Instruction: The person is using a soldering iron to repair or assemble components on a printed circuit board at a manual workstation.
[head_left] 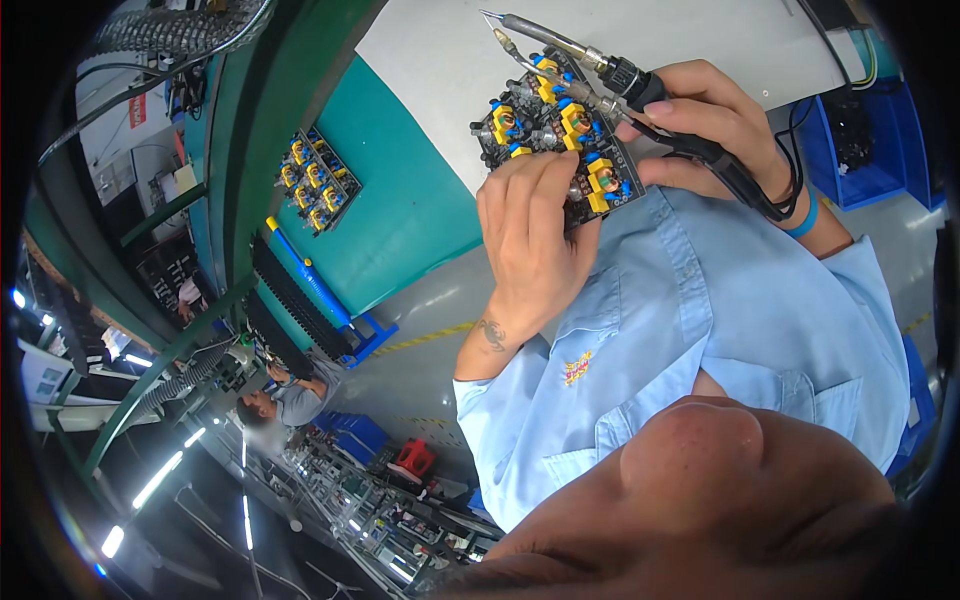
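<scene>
My left hand [535, 225] is closed on the near edge of a black circuit board panel [622, 160], its fingers curled over the parts. The panel carries rows of yellow-framed coils and blue components, and it is tilted over the white surface [430, 60] in front of my chest. In my right hand [720, 125] is a soldering iron [630, 82], its bare tip pointing up and left past the panel. Alongside runs a thin metal-ended tube with a black grip [700, 150], also within my right hand's fingers. The panel's underside is hidden.
A similar board panel [318, 185] lies on the green mat [420, 190]. Beside it are a blue-and-yellow desoldering pump [310, 270] and black ridged strips [290, 300]. A blue bin [880, 185] with black pieces stands right. Green frame bars [240, 130] rise left; a person [285, 400] works beyond.
</scene>
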